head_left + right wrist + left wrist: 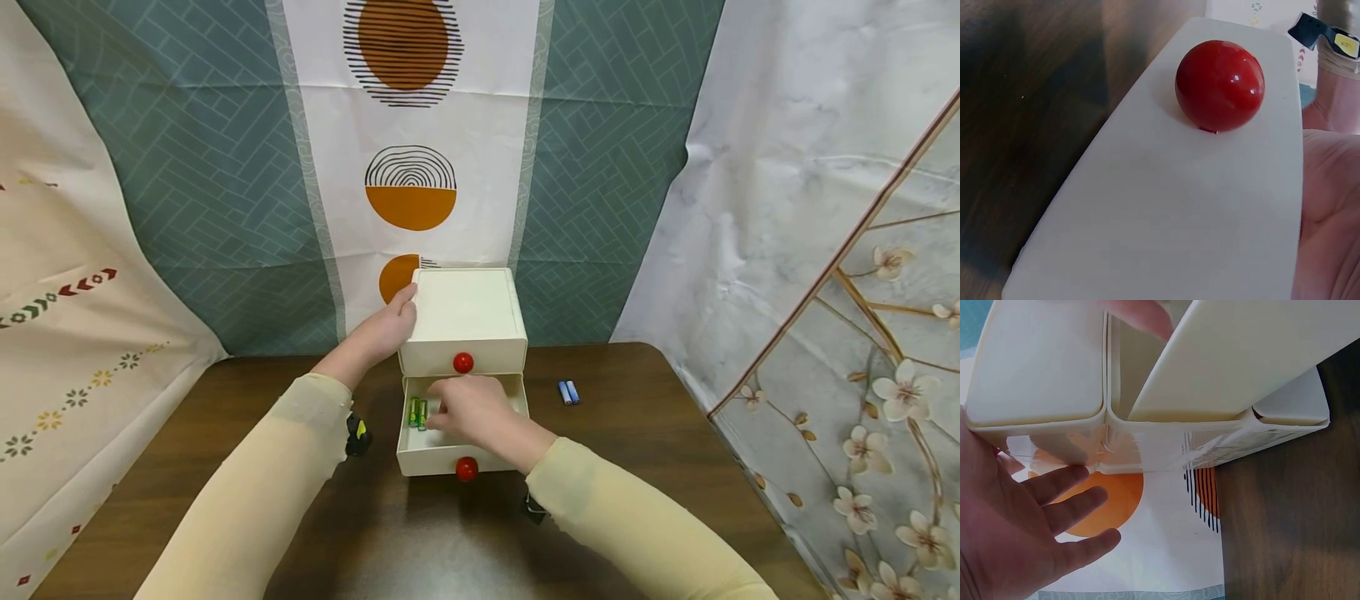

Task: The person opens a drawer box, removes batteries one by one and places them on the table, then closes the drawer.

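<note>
A white two-drawer box with red knobs stands against the backdrop. My left hand rests at its upper left side; in the left wrist view its fingers are spread along the box's side. The lower drawer is pulled out, its red knob facing me. Over that drawer is my right hand, index finger and thumb apart, with nothing visible between them. Two green batteries lie in the drawer just left of its fingers. The drawer front hides most of this hand in the right wrist view.
Two blue-and-white batteries lie on the dark wooden table, right of the box. The upper drawer is closed, with its own red knob. Patterned cloths hang behind and at both sides.
</note>
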Tool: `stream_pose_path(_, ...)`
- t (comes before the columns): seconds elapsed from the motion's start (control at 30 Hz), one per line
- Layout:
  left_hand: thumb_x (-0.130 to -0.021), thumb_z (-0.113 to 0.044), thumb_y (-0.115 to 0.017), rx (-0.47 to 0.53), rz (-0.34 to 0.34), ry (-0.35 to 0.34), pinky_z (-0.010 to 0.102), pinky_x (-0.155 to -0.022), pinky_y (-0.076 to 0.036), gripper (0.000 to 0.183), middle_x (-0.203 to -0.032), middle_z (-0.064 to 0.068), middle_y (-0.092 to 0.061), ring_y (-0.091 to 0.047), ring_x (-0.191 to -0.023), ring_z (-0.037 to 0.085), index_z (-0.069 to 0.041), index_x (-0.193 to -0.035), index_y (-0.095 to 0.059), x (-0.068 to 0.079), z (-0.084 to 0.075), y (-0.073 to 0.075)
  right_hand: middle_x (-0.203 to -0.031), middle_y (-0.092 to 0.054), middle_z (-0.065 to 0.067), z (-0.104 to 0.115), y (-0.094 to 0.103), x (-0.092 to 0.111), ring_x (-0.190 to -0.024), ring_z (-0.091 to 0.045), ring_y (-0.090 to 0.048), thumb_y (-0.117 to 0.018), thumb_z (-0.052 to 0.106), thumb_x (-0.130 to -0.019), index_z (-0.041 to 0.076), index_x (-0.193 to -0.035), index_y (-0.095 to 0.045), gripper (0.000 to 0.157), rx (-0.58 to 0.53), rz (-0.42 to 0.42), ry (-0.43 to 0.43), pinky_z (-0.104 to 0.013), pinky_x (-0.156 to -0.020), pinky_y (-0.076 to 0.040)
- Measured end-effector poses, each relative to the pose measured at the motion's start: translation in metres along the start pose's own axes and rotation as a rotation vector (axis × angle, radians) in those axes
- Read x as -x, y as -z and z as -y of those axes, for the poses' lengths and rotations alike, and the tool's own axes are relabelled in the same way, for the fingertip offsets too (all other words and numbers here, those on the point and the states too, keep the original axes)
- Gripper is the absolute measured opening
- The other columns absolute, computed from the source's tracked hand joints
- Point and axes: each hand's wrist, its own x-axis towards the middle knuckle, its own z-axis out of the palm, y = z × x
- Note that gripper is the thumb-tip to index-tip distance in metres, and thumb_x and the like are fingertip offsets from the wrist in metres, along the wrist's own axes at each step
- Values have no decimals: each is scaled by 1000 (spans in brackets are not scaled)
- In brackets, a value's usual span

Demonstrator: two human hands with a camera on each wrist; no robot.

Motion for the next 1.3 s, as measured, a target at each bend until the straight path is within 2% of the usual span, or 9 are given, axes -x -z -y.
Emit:
stream_pose_path(0.2, -119, -42, -17, 9, -7, -5, 57, -135, -15, 68, -185, 13, -9, -17, -168, 37, -16, -180, -5, 0, -1, -1, -75, -70, 15, 2, -8, -8, -77, -9, -67, -87, 42, -96, 23, -131, -82, 40, -2, 46, -27, -36, -65, -54)
stream_pose_path(0.37, -119, -43, -16, -3, -9, -1, 57, -134, -16, 68, -185, 13, -10, -18, -167, 38, -17, -180, -5, 1, -2, -1, -80, -72, 12, 5, -12, -14, -78, -12, -65, -87, 41, -96, 21, -123, -82, 34, 13, 83, -43, -37, -64, -52)
stream_pose_path(0.5, -118, -44, -16, -7, -7, -4, 57, -134, -16, 68, -185, 13, -10, -18, -167, 38, -16, -180, -5, 0, -2, 0, -85, -73, 11, 8, -15, -17, -79, -13, -66, -87, 43, -95, 21, -115, -82, 30, 32, 97, -56, -36, -63, -50)
stream_pose_path(0.67, -119, -44, -16, 6, -3, -2, 56, -134, -16, 68, -185, 12, -10, -18, -168, 37, -17, -180, -4, -1, 0, 0, -73, -62, 9, 9, -16, -20, -74, -14, -60, -87, 44, -96, 21, -101, -78, 25, 40, 112, -71, -35, -61, -46)
stream_pose_path(0.9, -119, -44, -17, 3, -3, 0, 57, -134, -15, 68, -185, 13, -9, -17, -168, 38, -17, -180, -4, -1, -1, 0, -70, -59, 9, 9, -20, -24, -71, -12, -58, -89, 46, -93, 24, -82, -66, 34, 78, 106, -81, -35, -60, -46)
stream_pose_path(1.3, -119, -43, -17, 4, -6, 4, 58, -134, -16, 67, -185, 13, -10, -18, -167, 39, -17, -180, -4, 0, -1, -1, -71, -58, 8, 11, -25, -27, -72, -12, -58, -89, 47, -93, 23, -83, -65, 36, 101, 108, -85, -36, -60, -47)
